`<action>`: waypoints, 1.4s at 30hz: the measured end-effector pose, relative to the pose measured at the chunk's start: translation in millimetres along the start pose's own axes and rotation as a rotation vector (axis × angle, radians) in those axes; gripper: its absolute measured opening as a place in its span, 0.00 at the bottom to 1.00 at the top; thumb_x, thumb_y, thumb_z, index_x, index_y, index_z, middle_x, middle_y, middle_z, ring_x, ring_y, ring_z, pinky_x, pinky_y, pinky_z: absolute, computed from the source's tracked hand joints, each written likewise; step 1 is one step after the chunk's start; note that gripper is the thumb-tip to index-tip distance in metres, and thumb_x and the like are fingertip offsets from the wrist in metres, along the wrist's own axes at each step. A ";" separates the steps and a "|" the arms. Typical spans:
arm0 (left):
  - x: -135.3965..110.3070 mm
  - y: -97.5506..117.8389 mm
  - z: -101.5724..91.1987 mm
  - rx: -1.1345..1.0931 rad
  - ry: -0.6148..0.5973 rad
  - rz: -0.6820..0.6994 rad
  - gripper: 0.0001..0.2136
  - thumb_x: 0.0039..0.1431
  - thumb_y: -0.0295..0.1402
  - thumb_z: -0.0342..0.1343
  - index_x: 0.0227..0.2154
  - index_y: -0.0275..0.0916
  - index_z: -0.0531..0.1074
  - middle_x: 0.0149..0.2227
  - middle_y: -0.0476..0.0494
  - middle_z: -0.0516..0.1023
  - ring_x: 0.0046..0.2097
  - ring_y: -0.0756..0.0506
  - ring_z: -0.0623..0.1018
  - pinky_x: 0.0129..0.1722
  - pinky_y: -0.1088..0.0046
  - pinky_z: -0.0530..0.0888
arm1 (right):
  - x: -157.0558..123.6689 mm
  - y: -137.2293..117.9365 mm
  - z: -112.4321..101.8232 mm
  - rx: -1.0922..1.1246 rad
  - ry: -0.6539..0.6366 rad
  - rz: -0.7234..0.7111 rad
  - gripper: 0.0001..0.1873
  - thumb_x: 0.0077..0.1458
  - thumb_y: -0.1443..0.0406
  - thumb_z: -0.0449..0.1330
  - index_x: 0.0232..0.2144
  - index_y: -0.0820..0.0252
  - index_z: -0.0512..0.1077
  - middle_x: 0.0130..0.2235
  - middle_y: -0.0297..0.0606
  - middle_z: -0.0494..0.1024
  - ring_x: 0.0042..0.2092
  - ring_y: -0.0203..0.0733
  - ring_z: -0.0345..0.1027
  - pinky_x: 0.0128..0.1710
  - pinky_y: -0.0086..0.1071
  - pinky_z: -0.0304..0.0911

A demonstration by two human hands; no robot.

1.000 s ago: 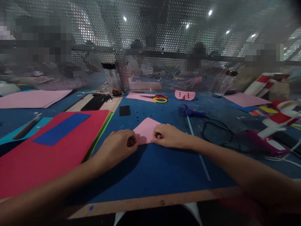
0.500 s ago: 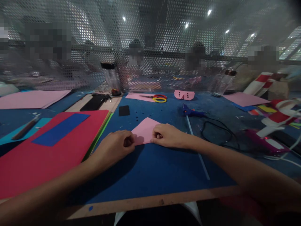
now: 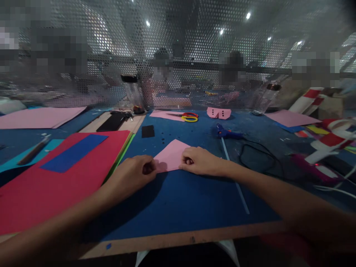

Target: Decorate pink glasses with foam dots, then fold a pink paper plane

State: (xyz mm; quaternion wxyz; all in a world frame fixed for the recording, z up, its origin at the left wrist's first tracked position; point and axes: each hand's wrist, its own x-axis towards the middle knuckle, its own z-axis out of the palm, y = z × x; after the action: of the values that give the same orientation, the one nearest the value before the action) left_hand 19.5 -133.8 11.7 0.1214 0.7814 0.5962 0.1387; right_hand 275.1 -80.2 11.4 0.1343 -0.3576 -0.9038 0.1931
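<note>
A piece of pink paper [image 3: 170, 157] lies on the blue tabletop in front of me, one corner pointing away. My left hand [image 3: 140, 170] has its fingers curled together at the paper's left corner. On the right side of the sheet, my right hand [image 3: 198, 161] is closed too, thumb and fingers pinching the paper's edge. Past the paper are a small black square [image 3: 148, 131], tiny black dots, and scissors [image 3: 190, 117] with red and yellow handles resting on a pink strip [image 3: 158, 115]. A folded pink piece with black dots [image 3: 218, 113] stands beyond.
A blue glue gun [image 3: 228, 132] with a long glue stick [image 3: 240, 196] and black cord lies to the right. Red sheets [image 3: 69, 185] with a blue strip [image 3: 74, 152] are at left, near a phone [image 3: 111, 122]. Bottles [image 3: 133, 94] stand before a perforated screen [image 3: 189, 44]; people sit behind it.
My left hand has shifted slightly left along the pink paper's corner. The right hand stays on the paper, and the whole view has moved a little.
</note>
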 end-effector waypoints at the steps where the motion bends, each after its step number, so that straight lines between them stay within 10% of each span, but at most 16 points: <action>1: -0.4 -0.9 -0.4 -0.003 0.000 -0.003 0.07 0.56 0.37 0.54 0.27 0.42 0.73 0.27 0.48 0.78 0.29 0.45 0.75 0.27 0.72 0.62 | 0.0 -0.1 -0.1 0.001 0.001 0.002 0.08 0.57 0.64 0.61 0.27 0.60 0.71 0.31 0.33 0.76 0.31 0.34 0.63 0.32 0.30 0.51; 42: 0.4 -7.2 -2.6 -0.011 -0.018 -0.036 0.06 0.51 0.35 0.53 0.27 0.41 0.73 0.26 0.49 0.76 0.28 0.47 0.72 0.28 0.71 0.60 | 0.4 1.3 1.2 -0.020 -0.012 0.027 0.08 0.57 0.62 0.61 0.29 0.60 0.72 0.32 0.35 0.77 0.32 0.35 0.65 0.33 0.31 0.52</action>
State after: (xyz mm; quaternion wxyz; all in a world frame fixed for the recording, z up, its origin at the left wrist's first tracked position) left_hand 12.1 -131.5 11.6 0.1334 0.7710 0.6083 0.1329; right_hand 275.2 -79.3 9.8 0.1226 -0.3698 -0.9016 0.1881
